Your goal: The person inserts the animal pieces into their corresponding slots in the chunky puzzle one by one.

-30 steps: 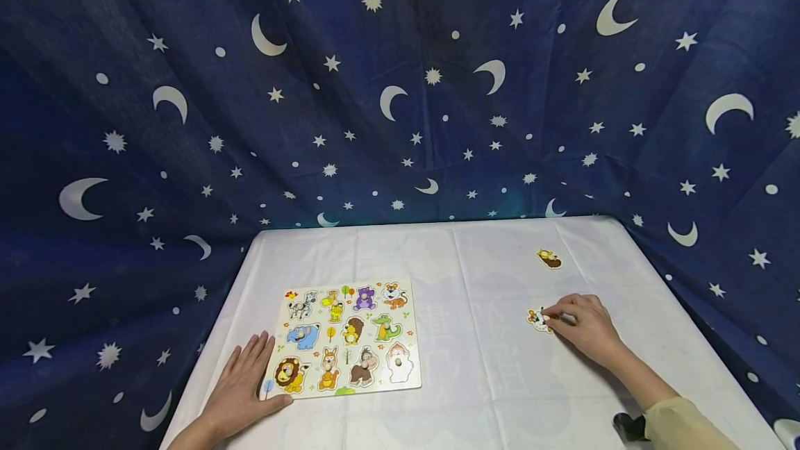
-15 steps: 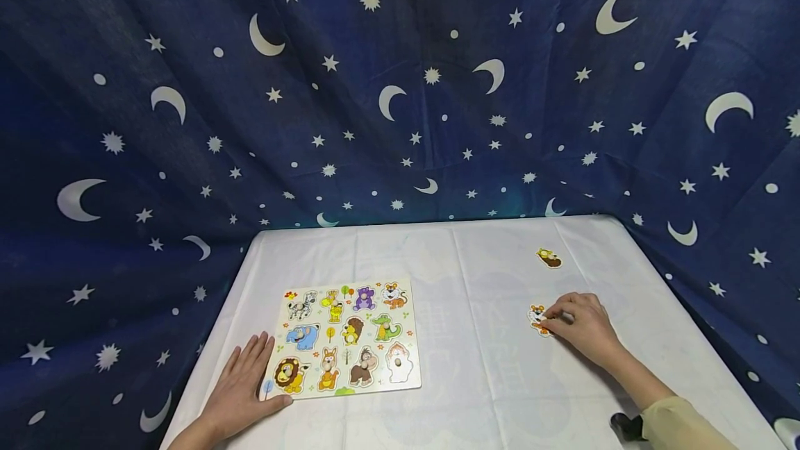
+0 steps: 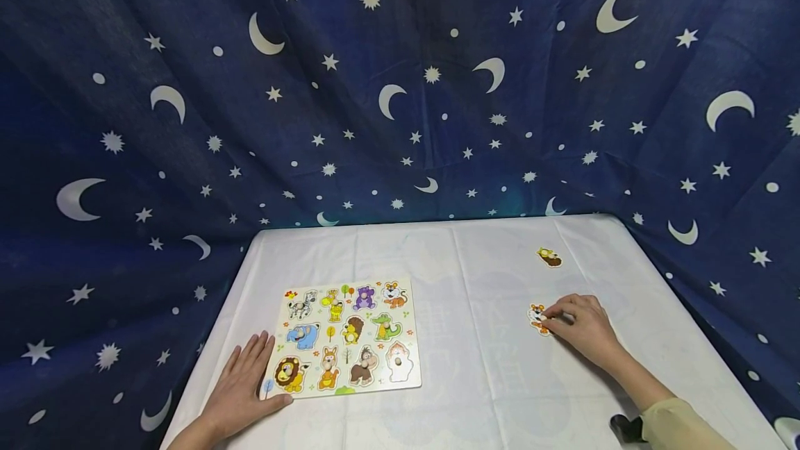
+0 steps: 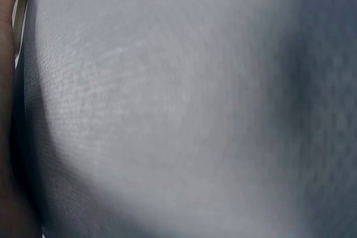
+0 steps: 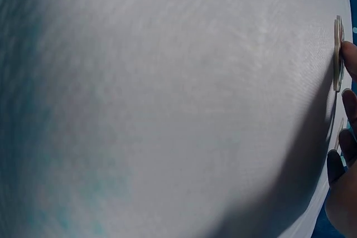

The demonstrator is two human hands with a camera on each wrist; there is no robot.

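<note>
My right hand [image 3: 584,328] pinches an orange, white and black tiger puzzle piece [image 3: 535,318] at the right of the white table. Its fingertips cover the right part of the piece. In the right wrist view the piece [image 5: 337,59] shows edge-on at the far right, with a fingertip [image 5: 350,58] against it. Left of centre lies a pale wooden puzzle board [image 3: 350,390] with colourful animal figures. My left hand [image 3: 240,387] rests with straight, spread fingers along the board's left side, its thumb at the lower left corner. Only a sliver of that hand shows in the left wrist view.
Behind the right hand lies a brown and yellow puzzle piece [image 3: 550,257]. A black object [image 3: 627,428] sits by the right sleeve [image 3: 681,426]. Dark blue curtain [image 3: 350,117] with moons and stars stands around the far edge and sides of the white-covered table [image 3: 462,367].
The tiger piece has turned between the right fingertips, its head now pointing away from me, then stays put. The left hand and the board have not moved.
</note>
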